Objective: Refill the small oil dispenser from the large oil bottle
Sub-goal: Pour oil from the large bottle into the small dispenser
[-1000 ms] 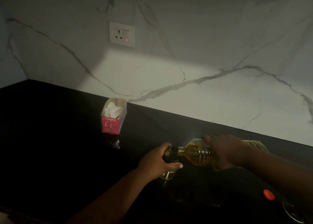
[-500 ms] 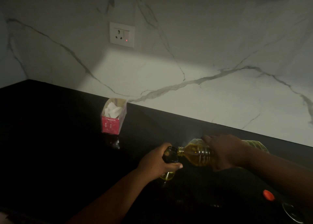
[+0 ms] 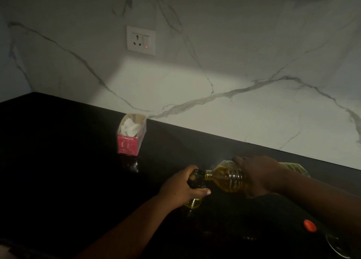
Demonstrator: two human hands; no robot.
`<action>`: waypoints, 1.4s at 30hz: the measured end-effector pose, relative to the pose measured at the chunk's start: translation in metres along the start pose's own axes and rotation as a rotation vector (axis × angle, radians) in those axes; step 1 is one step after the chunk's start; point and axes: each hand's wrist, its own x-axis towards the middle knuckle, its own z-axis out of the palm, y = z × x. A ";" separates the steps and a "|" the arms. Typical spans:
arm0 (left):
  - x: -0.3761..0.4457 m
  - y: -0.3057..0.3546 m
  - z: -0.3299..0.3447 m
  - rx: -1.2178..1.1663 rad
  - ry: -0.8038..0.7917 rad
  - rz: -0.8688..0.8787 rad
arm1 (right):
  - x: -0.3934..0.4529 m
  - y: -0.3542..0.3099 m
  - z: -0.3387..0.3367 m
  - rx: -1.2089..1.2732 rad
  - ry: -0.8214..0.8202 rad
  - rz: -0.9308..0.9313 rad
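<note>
My left hand (image 3: 180, 186) grips the small dark glass oil dispenser (image 3: 195, 180), which stands on the black counter; a little yellow oil shows at its base. My right hand (image 3: 256, 175) holds the large clear oil bottle (image 3: 227, 178) tipped almost flat, its open neck touching the dispenser's mouth. Yellow oil fills the neck end of the bottle. The bottle's far end (image 3: 295, 167) shows behind my right wrist.
An orange bottle cap (image 3: 310, 225) lies on the dark counter (image 3: 58, 161) at the lower right, beside the rim of a glass object (image 3: 336, 247). A pink box with white tissue (image 3: 130, 136) stands by the marble wall. A wall socket (image 3: 141, 40) is above it.
</note>
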 end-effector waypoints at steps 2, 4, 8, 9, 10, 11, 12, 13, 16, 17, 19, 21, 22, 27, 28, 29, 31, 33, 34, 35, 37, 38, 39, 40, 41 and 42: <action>0.000 0.000 0.000 -0.002 -0.005 -0.008 | 0.000 -0.001 0.000 -0.002 0.007 -0.002; 0.001 0.000 0.000 -0.001 -0.009 -0.016 | 0.000 0.000 0.001 -0.001 0.013 0.004; 0.000 0.001 -0.001 0.007 -0.009 -0.021 | 0.001 0.002 0.002 0.002 0.012 -0.001; 0.000 0.001 -0.001 0.008 -0.008 -0.022 | 0.001 0.002 0.002 0.002 0.011 -0.002; -0.001 0.002 -0.001 0.006 -0.007 -0.021 | 0.002 0.002 0.002 0.000 0.013 -0.001; -0.001 0.002 -0.001 0.002 -0.004 -0.019 | 0.002 0.003 0.003 -0.002 0.016 0.000; -0.001 0.002 -0.001 0.000 0.001 -0.017 | 0.002 0.003 0.003 -0.002 0.017 0.000; -0.001 0.002 -0.001 -0.001 0.003 -0.016 | 0.002 0.003 0.004 0.001 0.013 0.001; -0.002 0.002 -0.001 0.008 -0.001 -0.015 | 0.002 0.002 0.004 0.003 0.007 0.003; -0.001 0.002 -0.001 0.010 -0.003 -0.015 | 0.001 0.002 0.004 -0.001 0.009 0.006; -0.001 0.002 -0.001 0.011 -0.008 -0.015 | 0.001 0.002 0.004 0.001 0.010 0.008; 0.000 0.002 -0.001 0.012 -0.013 -0.015 | 0.002 0.002 0.003 -0.001 0.007 0.005; 0.001 0.001 0.000 0.012 -0.012 -0.015 | 0.002 0.002 0.003 -0.007 0.008 0.004; 0.001 0.001 0.000 0.015 -0.002 -0.002 | 0.001 0.002 0.004 -0.011 0.015 0.002; 0.000 0.002 0.000 0.012 -0.003 0.000 | 0.001 0.002 0.003 -0.011 0.014 0.001; 0.001 0.001 0.000 0.010 -0.004 -0.001 | 0.001 0.002 0.003 -0.014 0.011 0.001; 0.001 0.001 0.000 0.014 -0.006 -0.007 | 0.002 0.002 0.003 -0.013 0.001 0.002; 0.001 0.001 0.001 0.013 -0.005 -0.016 | 0.002 0.002 0.002 -0.012 -0.005 0.005; 0.001 0.001 0.001 0.005 -0.004 -0.015 | 0.002 0.002 0.002 -0.010 -0.009 0.007; 0.001 0.001 0.000 -0.001 -0.003 -0.013 | 0.003 0.002 0.002 -0.006 -0.013 0.007; -0.001 0.002 -0.001 -0.005 0.002 -0.006 | 0.003 0.002 0.003 -0.004 -0.019 0.006; -0.001 0.003 -0.001 -0.007 0.002 -0.004 | 0.002 0.002 0.003 -0.004 -0.016 0.007; -0.001 0.003 -0.001 -0.009 0.001 -0.008 | 0.002 0.002 0.003 -0.007 -0.008 0.007; -0.001 0.003 -0.001 -0.010 0.001 -0.011 | 0.002 0.002 0.003 -0.010 0.000 0.007; -0.001 0.003 -0.001 -0.008 0.003 -0.014 | 0.001 0.002 0.003 -0.012 0.007 0.006; -0.001 0.003 -0.001 -0.005 0.009 -0.011 | 0.001 0.002 0.003 -0.011 0.009 0.005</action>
